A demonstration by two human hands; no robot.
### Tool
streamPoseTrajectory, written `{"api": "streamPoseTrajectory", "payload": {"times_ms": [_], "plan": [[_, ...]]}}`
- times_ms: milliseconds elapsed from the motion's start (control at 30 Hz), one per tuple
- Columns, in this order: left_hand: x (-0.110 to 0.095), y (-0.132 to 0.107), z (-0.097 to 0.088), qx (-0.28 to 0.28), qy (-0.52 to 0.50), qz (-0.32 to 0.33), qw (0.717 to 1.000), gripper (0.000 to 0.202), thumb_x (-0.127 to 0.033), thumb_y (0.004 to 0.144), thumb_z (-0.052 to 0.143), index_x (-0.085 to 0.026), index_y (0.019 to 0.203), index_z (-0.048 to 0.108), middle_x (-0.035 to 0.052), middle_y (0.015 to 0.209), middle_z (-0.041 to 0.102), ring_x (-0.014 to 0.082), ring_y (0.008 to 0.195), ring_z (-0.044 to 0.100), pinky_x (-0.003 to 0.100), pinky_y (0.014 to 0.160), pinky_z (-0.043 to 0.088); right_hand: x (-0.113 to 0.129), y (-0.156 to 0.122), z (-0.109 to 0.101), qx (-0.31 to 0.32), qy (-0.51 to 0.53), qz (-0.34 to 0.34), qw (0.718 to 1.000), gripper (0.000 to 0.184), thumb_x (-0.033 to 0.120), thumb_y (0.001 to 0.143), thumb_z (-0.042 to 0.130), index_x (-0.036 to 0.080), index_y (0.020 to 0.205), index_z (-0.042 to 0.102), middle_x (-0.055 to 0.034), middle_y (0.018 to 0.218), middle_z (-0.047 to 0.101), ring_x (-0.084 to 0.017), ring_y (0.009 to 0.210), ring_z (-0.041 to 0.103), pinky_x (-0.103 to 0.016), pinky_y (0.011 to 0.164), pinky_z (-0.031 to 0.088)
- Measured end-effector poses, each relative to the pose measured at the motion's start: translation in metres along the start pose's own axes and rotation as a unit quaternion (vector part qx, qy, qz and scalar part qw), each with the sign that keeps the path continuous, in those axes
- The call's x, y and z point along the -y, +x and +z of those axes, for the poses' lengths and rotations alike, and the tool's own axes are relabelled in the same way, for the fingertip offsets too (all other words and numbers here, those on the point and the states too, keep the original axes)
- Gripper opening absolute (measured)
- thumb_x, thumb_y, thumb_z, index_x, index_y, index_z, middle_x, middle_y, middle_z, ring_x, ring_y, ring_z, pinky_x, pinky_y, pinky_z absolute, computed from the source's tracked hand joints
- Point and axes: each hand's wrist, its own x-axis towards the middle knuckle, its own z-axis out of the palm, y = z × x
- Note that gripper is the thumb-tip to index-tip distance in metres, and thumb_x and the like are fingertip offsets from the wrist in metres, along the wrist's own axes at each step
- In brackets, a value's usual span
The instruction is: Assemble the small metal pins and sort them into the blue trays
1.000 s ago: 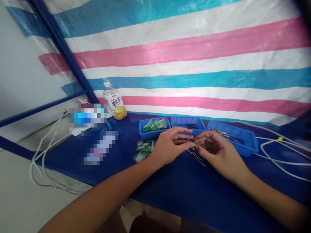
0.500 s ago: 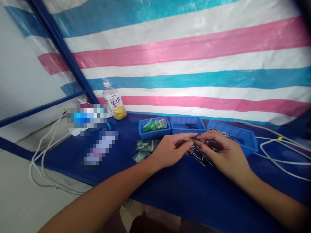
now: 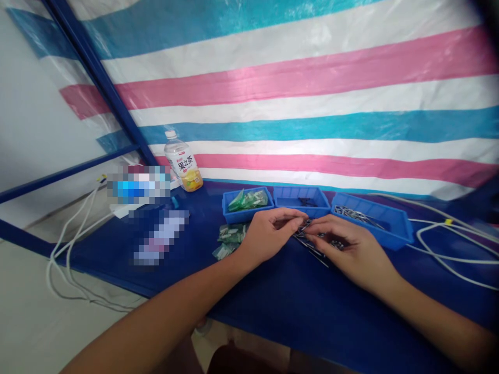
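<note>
Left hand point(image 3: 268, 234) and right hand point(image 3: 346, 245) meet over a heap of small metal pieces point(image 3: 314, 243)

From the head camera, both hands are low over a blue table point(image 3: 307, 317), close together with the fingertips nearly meeting. The fingers of both hands curve inward just above the heap, and a few dark pieces lie right at the fingertips. Whether either hand is actually pinching one, I cannot tell. The heap lies on the bare tabletop, partly hidden under the right hand.

Behind the hands stand three blue plastic bins in a row. The left bin point(image 3: 236, 214) holds green packets point(image 3: 248, 200), the middle bin point(image 3: 300, 210) has a few dark pieces point(image 3: 307, 202) in it, and the right bin point(image 3: 390, 228) holds a bunch of metal pieces point(image 3: 358, 215). More green packets point(image 3: 230, 240) lie on the table just in front of the left bin, beside the left hand.

Further left stands an upright plastic drink bottle point(image 3: 182, 163), near two blurred objects point(image 3: 138, 184). White cables point(image 3: 440, 250) run along the right side, and a striped plastic sheet point(image 3: 296, 88) hangs behind everything
</note>
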Motion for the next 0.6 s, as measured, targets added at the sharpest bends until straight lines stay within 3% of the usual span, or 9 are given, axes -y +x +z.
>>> {"api": "streamPoseTrajectory", "payload": {"times_ms": [167, 333, 467, 600], "plan": [[0.0049, 0.0025, 0.0001, -0.016, -0.059, -0.016, 0.998, 0.019, -0.026, 0.096, 0.076, -0.016, 0.11, 0.068, 0.013, 0.113, 0.083, 0.0254, 0.11, 0.081, 0.044, 0.105, 0.064, -0.0015, -0.0018, 0.0007, 0.014, 0.009, 0.025, 1.0, 0.016, 0.042, 0.103, 0.068, 0.032, 0.108, 0.08, -0.0073, 0.112, 0.078, -0.026, 0.094, 0.073, -0.037, 0.067, 0.058], [0.0055, 0.0028, 0.0026, -0.038, -0.08, -0.03, 0.996, 0.05, -0.015, 0.095, 0.073, -0.02, 0.138, 0.049, 0.0134, 0.114, 0.081, 0.0238, 0.101, 0.083, 0.043, 0.098, 0.068, -0.0015, -0.0017, 0.0017, -0.032, 0.026, 0.054, 0.998, 0.023, 0.048, 0.102, 0.07, 0.029, 0.113, 0.077, -0.0074, 0.106, 0.078, -0.025, 0.089, 0.073, -0.036, 0.068, 0.059], [0.0043, 0.0013, 0.0032, -0.017, -0.02, -0.013, 1.0, 0.057, -0.012, 0.087, 0.081, -0.019, 0.139, 0.057, 0.0113, 0.108, 0.083, 0.0228, 0.098, 0.083, 0.039, 0.095, 0.068, -0.0005, -0.0009, 0.0012, -0.036, 0.034, 0.045, 0.998, 0.034, 0.049, 0.102, 0.07, 0.031, 0.131, 0.074, -0.0076, 0.107, 0.077, -0.025, 0.091, 0.074, -0.036, 0.071, 0.061], [0.0038, 0.0005, 0.0024, -0.003, 0.039, 0.014, 0.999, 0.048, -0.011, 0.084, 0.083, -0.018, 0.128, 0.066, 0.0079, 0.101, 0.083, 0.0196, 0.091, 0.082, 0.035, 0.09, 0.068, 0.0003, -0.0002, -0.0007, -0.017, 0.015, -0.001, 1.0, 0.027, 0.046, 0.103, 0.069, 0.031, 0.122, 0.079, -0.008, 0.111, 0.078, -0.026, 0.096, 0.074, -0.036, 0.072, 0.06]]}}
